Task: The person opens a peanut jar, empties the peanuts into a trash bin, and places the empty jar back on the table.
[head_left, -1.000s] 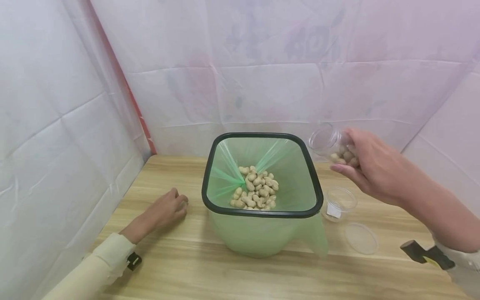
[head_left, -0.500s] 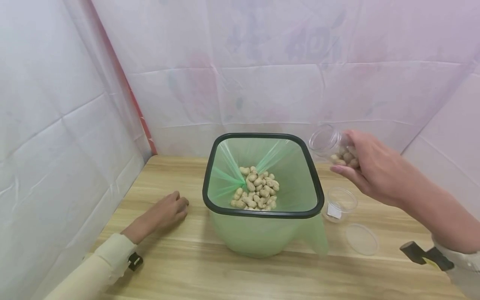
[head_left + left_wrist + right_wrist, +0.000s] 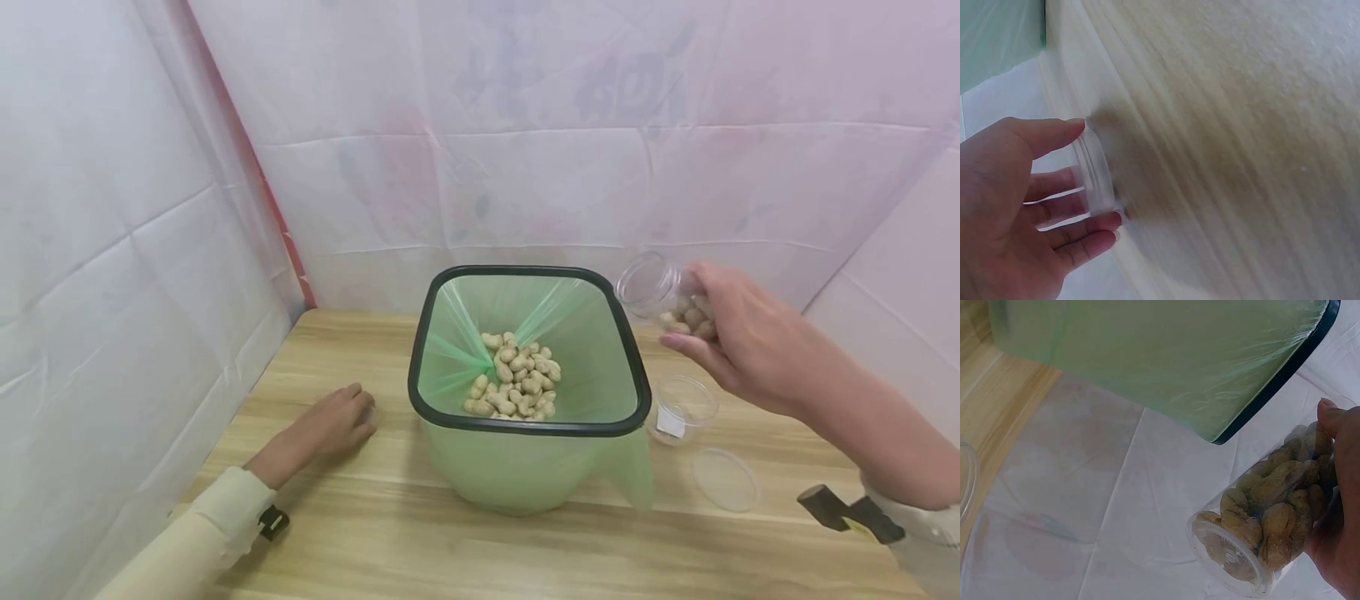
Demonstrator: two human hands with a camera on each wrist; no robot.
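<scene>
My right hand point(image 3: 693, 312) grips a clear jar point(image 3: 651, 287) part full of peanuts, tilted on its side. Its open mouth points left, just above and outside the right rim of a black-rimmed bin point(image 3: 525, 271). The bin is lined with a green bag and has a heap of peanuts point(image 3: 513, 379) at the bottom. In the right wrist view the peanuts lie packed in the jar point(image 3: 1260, 531), close to the bin's corner point(image 3: 1285, 375). My left hand point(image 3: 341, 417) rests on the wooden table point(image 3: 375, 533) left of the bin. In the left wrist view that hand point(image 3: 1085, 178) curls round a small clear container point(image 3: 1100, 187).
An empty clear jar point(image 3: 682, 408) and a clear lid point(image 3: 723, 479) lie on the table right of the bin. White sheeting walls the table in at the back and on both sides. A dark wrist mount point(image 3: 840, 508) sits on my right forearm.
Almost nothing differs. My right hand and the tilted jar have sunk very slightly beside the bin's rim, and my left hand has stayed put.
</scene>
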